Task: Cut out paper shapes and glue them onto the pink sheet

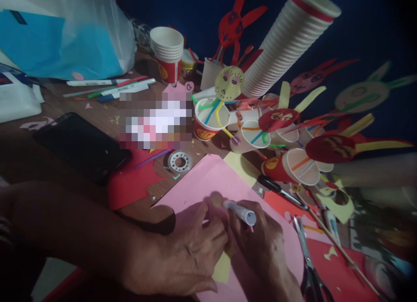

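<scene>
A pink sheet of paper [208,176] lies on the table. My right hand [260,241] is closed around a white marker [241,213], held slantwise over the sheet. Beside it on the left, my left hand [192,254] rests on the pink sheet and a small yellow paper piece [222,269], fingers somewhat spread. A small round tan piece [216,200] shows at the marker's far end; its details are blurred.
Paper cups with paper faces [229,82] stand behind the sheet, near a tall leaning cup stack [289,41]. Scissors [309,267] lie at the right, a tape roll [180,161] and black phone [81,145] at the left. Markers [127,90] lie farther back.
</scene>
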A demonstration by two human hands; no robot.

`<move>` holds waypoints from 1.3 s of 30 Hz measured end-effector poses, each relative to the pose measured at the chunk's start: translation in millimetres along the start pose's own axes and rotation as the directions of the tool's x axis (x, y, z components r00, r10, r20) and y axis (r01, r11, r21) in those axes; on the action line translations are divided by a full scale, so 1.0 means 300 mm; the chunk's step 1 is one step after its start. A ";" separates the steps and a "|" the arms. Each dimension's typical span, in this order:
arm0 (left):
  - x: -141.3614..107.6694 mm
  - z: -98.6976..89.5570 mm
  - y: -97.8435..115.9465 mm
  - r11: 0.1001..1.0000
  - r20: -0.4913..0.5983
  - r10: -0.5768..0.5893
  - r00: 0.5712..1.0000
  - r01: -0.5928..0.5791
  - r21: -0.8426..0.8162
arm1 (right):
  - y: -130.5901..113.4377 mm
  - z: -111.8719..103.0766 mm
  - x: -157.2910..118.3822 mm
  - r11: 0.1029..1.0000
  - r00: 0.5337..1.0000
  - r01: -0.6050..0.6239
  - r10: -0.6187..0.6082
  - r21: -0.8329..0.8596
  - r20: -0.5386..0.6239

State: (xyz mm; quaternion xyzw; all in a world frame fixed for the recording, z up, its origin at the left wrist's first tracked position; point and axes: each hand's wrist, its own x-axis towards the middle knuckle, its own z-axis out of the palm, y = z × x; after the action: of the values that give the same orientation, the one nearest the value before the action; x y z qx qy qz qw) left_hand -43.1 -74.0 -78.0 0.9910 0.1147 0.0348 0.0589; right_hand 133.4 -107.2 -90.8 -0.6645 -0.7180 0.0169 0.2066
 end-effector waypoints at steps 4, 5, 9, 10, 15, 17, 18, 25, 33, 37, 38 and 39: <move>-0.003 0.003 -0.001 1.000 -0.007 0.016 1.000 -0.016 0.026 | -0.009 -0.007 -0.005 1.000 1.000 0.001 -0.001 0.030 0.002; -0.003 0.002 -0.002 0.999 -0.006 0.024 1.000 -0.024 0.037 | -0.011 -0.008 -0.007 0.999 1.000 0.003 -0.003 0.041 0.001; 0.002 -0.010 -0.006 0.998 0.006 0.034 0.999 -0.034 0.051 | -0.014 -0.024 -0.007 0.987 0.997 -0.074 0.069 0.145 0.041; 0.003 -0.013 -0.007 0.998 0.016 0.032 0.999 -0.033 0.049 | -0.013 -0.033 -0.005 0.974 0.992 -0.121 0.111 0.189 0.061; 0.000 -0.027 -0.010 0.999 0.023 0.027 0.999 -0.028 0.045 | 0.002 -0.081 0.011 0.925 0.960 -0.273 0.278 0.265 0.020; -0.003 -0.030 -0.011 0.998 -0.004 0.026 1.000 -0.026 0.055 | 0.007 -0.089 0.014 0.921 0.954 -0.290 0.300 0.261 0.002; -0.005 -0.029 -0.011 0.998 -0.015 0.026 1.000 -0.025 0.058 | 0.009 -0.091 0.015 0.918 0.950 -0.300 0.311 0.259 -0.004; -0.003 -0.005 0.001 0.999 -0.022 0.016 1.000 -0.015 0.039 | 0.014 -0.087 0.019 0.933 0.947 -0.272 0.303 0.237 -0.106; 0.003 -0.008 -0.004 0.999 -0.018 -0.005 1.000 0.006 0.054 | 0.017 -0.062 0.043 0.980 0.986 -0.088 0.111 0.179 -0.124; 0.004 -0.005 -0.002 0.997 0.004 0.023 1.000 -0.023 0.067 | 0.022 -0.040 0.044 0.987 0.991 0.014 0.007 0.158 -0.130; 0.004 -0.006 -0.002 0.997 0.007 0.030 1.000 -0.031 0.065 | 0.023 -0.035 0.043 0.986 0.992 0.022 -0.002 0.165 -0.124; 0.004 -0.007 -0.003 0.997 0.012 0.030 0.999 -0.031 0.064 | 0.024 -0.030 0.043 0.985 0.993 0.024 -0.004 0.171 -0.116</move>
State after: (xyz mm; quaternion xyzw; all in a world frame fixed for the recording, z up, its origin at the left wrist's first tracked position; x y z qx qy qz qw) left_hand -42.4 -72.5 -75.8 0.9942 0.1003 0.0264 0.0272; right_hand 142.9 -96.3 -81.2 -0.6389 -0.7054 0.0389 0.3045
